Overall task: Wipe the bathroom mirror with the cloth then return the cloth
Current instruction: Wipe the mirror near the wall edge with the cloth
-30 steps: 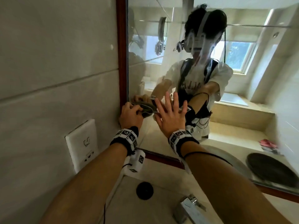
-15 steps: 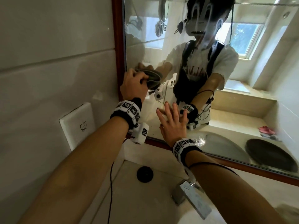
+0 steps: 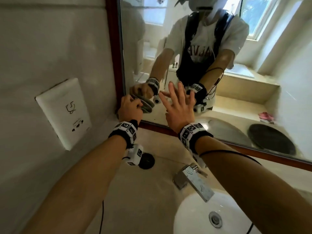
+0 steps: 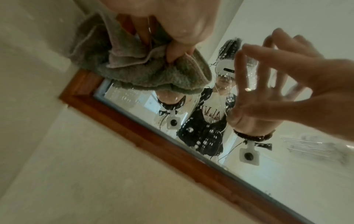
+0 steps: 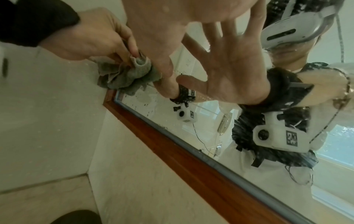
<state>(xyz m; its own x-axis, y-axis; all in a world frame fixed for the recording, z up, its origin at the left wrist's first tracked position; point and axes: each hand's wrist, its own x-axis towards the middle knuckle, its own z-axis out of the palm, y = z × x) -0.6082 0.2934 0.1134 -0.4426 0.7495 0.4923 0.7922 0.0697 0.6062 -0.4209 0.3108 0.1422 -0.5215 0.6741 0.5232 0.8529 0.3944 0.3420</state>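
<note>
Cloth (image 3: 147,105) is bunched up in the left hand (image 3: 130,109), a grey-green fuzzy rag, and it's pushed right into the lower left corner of the mirror (image 3: 168,53), up against the glass next to the reddish wood frame (image 3: 113,53). The left wrist view shows the fingers curled around the wad of cloth (image 4: 141,71) with folds spilling out underneath, sitting just above the corner of the frame (image 4: 122,109). From the right wrist camera you can see that same left hand (image 5: 90,37) pinching the cloth (image 5: 126,75) at the corner.

Right hand (image 3: 179,108) isn't holding anything, fingers spread wide and straight, palm flat toward the glass just beside the cloth. Pretty sure the fingertips are touching the mirror since they meet their reflection, though I can't tell about the palm. Right wrist view shows it splayed too (image 5: 172,37).

Mirror glass (image 5: 210,136) has a bunch of water droplets and specks near the bottom edge.

Other stuff: white wall plate (image 3: 63,112) on the tile to the left of the frame, chrome faucet (image 3: 194,183) over a white basin (image 3: 190,220), and a round black thing (image 3: 146,161) sitting on the beige tabletop (image 3: 135,200) under the left wrist.
</note>
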